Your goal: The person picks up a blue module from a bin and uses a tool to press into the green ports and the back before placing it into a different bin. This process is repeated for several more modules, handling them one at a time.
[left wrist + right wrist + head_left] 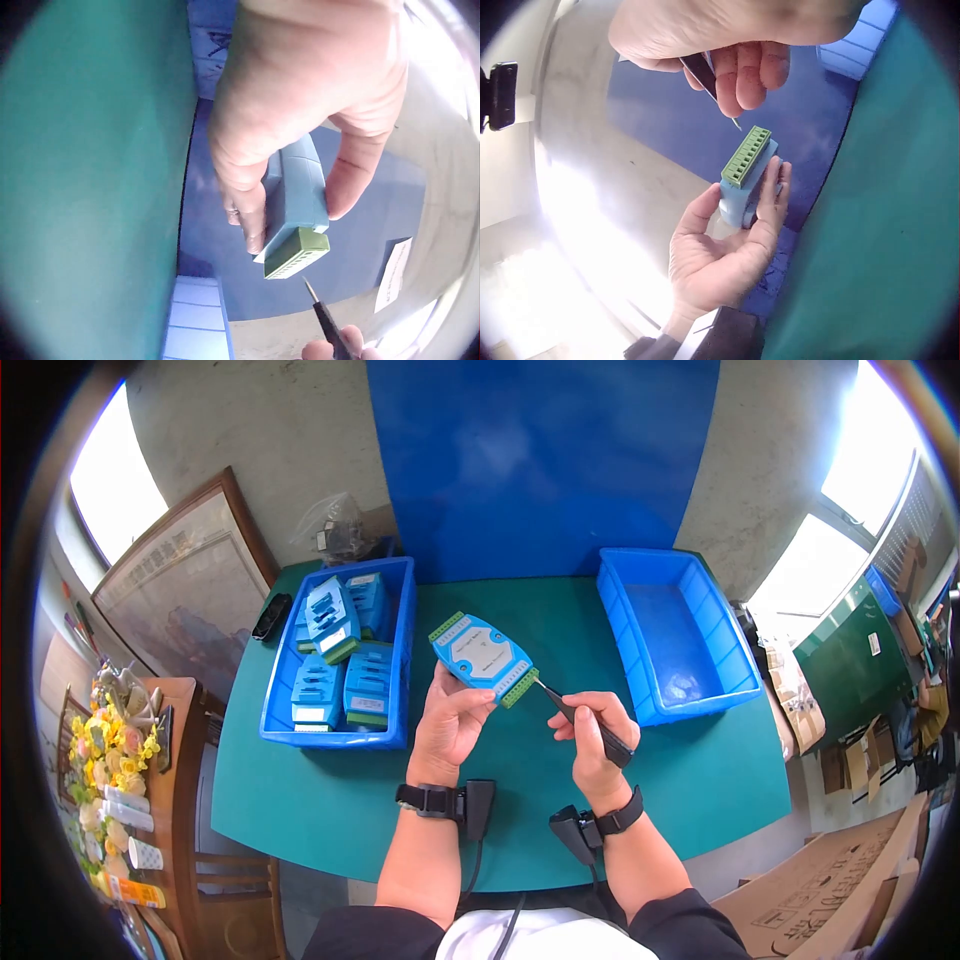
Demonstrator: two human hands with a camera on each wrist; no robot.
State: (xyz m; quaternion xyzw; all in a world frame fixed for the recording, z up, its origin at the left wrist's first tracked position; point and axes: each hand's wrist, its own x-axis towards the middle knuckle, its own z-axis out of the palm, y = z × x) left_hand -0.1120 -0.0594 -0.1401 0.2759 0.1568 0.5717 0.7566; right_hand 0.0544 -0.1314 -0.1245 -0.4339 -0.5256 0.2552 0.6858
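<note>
In the head view my left hand (452, 722) grips a blue electronic module (484, 654) by its lower edge, thumb on the labelled face. Green screw terminal blocks (519, 688) run along two opposite ends of it. My right hand (596, 738) holds a black-handled screwdriver (600, 734), its thin metal tip close to the near-right terminal block. From the left wrist view, the tip (306, 282) stands just off the green block (298, 253). The right wrist view shows the block's row of openings (748, 156) facing the screwdriver, with the left fingers (769, 196) around the casing.
A blue bin (402, 650) on the left of the green table (480, 760) holds several similar modules (332, 615). Another blue bin (668, 640) stands at the right, its inner floor showing. A dark object (272, 617) lies beside the left bin. A blue panel (540, 470) rises behind.
</note>
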